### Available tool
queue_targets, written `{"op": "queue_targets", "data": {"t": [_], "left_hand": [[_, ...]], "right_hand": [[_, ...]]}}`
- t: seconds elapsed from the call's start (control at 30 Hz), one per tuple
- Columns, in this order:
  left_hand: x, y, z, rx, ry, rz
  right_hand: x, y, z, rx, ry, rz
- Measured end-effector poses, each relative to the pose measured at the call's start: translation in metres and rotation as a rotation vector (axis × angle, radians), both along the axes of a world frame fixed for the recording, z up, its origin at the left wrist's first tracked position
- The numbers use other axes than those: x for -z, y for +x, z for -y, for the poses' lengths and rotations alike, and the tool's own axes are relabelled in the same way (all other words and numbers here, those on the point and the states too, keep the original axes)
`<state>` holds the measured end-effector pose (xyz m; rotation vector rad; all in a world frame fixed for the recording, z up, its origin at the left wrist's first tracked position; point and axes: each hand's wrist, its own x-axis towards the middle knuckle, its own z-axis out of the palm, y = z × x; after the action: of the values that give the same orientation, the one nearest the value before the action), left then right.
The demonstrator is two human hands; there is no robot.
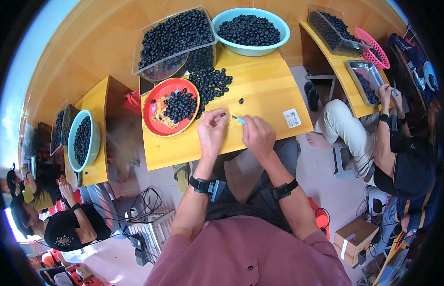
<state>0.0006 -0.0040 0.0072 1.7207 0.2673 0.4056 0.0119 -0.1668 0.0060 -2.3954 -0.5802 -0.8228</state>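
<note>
Above the near part of the yellow table (265, 90), my left hand (211, 133) pinches a small black round part (223, 114) between thumb and fingertips. Close to its right, my right hand (259, 136) is closed around a small knife (240, 120) with a light blue handle. Its short blade points left toward the part, with a small gap between them. Left of my hands lies a red round tray (148, 125) with a pile of similar black parts. More parts (213, 85) lie loose behind it, and a single one (241, 101) sits beyond the knife.
At the back stand a clear bin (176, 57) and a light blue basin (253, 49), both full of black parts. A white label (292, 118) sticks near the right edge. Co-workers sit at tables on both sides. Cables (148, 202) and a cardboard box (355, 238) are on the floor.
</note>
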Motion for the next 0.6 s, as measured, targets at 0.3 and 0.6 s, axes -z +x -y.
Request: {"op": "queue_targets", "data": {"t": [0.3,0.6], "left_hand": [[0.005,-0.006,0.011,0.043,0.158,0.067],[0.005,-0.005,0.013,0.032,0.093,0.105]], "right_hand": [[0.001,0.002,0.000,-0.052,-0.021,0.018],[0.003,0.002,0.001,-0.076,-0.063,-0.003]]}}
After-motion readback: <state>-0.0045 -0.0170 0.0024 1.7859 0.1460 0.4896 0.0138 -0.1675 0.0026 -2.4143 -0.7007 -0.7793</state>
